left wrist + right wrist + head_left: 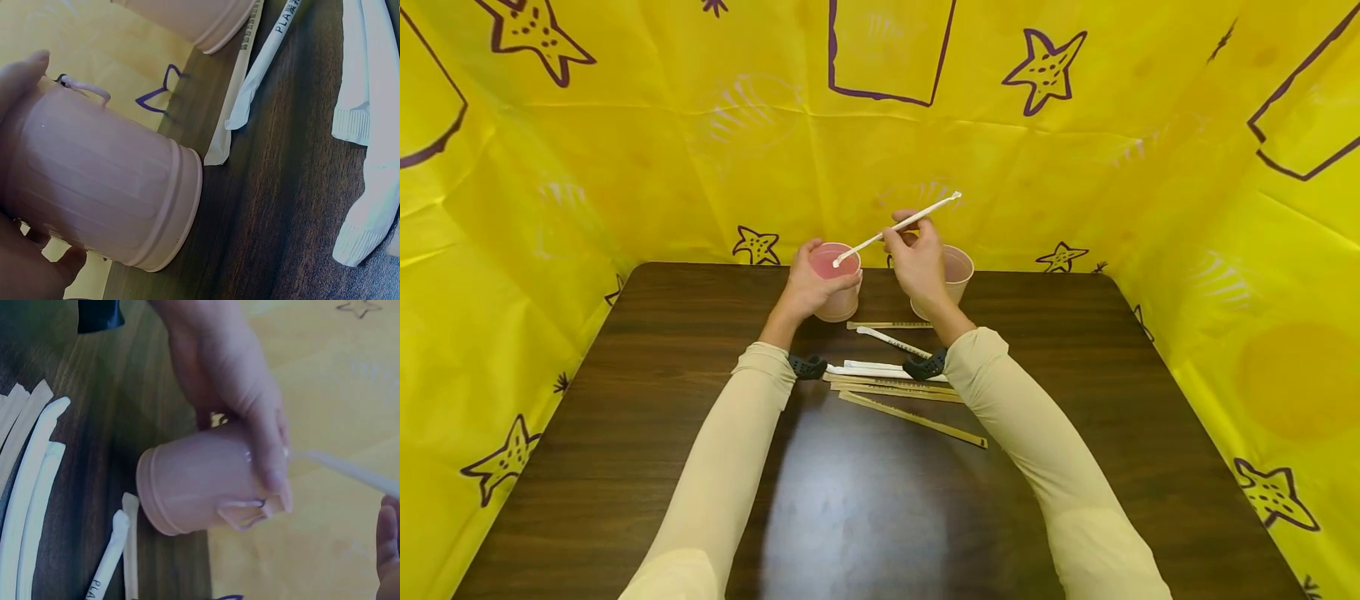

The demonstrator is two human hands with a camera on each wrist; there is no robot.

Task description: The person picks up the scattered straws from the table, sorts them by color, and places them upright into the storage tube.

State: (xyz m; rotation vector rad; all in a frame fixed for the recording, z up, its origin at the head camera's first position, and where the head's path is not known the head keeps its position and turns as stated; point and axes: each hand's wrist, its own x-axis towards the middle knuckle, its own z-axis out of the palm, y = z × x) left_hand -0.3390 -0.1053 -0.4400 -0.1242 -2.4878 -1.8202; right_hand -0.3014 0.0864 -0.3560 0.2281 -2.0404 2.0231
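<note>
My left hand point(807, 282) grips a pink cup point(837, 307) near the table's far edge, with thumb and fingers around its rim. The cup has a small handle, seen in the left wrist view. A white paper-wrapped straw point(935, 206) slants up to the right, pinched in my right hand point(922, 265). Its lower end is at the mouth of the gripped cup; whether it touches the cup I cannot tell. A second pink cup point(958, 271) stands behind my right hand and is partly hidden by it.
Several wrapped straws, white point(880, 372) and brown point(917, 419), lie on the dark wooden table point(670, 417) between my forearms. Two more straws, one brown point(880, 325) and one white point(891, 340), lie nearer the cups. A yellow sheet point(647, 167) with drawn stars surrounds the table's far side.
</note>
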